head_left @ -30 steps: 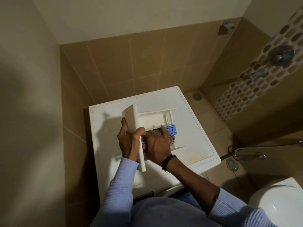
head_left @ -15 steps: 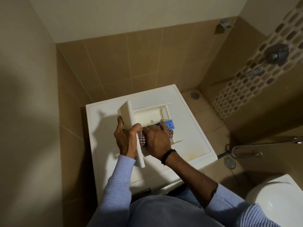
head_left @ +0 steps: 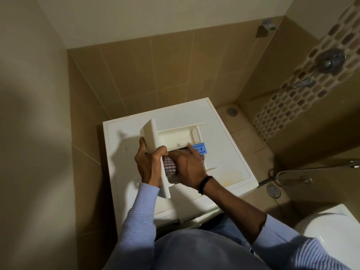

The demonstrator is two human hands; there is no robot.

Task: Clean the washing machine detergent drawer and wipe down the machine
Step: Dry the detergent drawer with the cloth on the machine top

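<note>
Head: cream detergent drawer, blue insert; left hand grips its front, right hand clutches checked cloth.

We record tan wall tiles behind, and a mosaic strip on the right wall carrying a chrome shower valve. We note two floor drains: a corner drain and a grated drain beside a looped metal hose. A white toilet occupies the lower right.

Tan tiled walls, mosaic strip, floor drain, white toilet.
</note>
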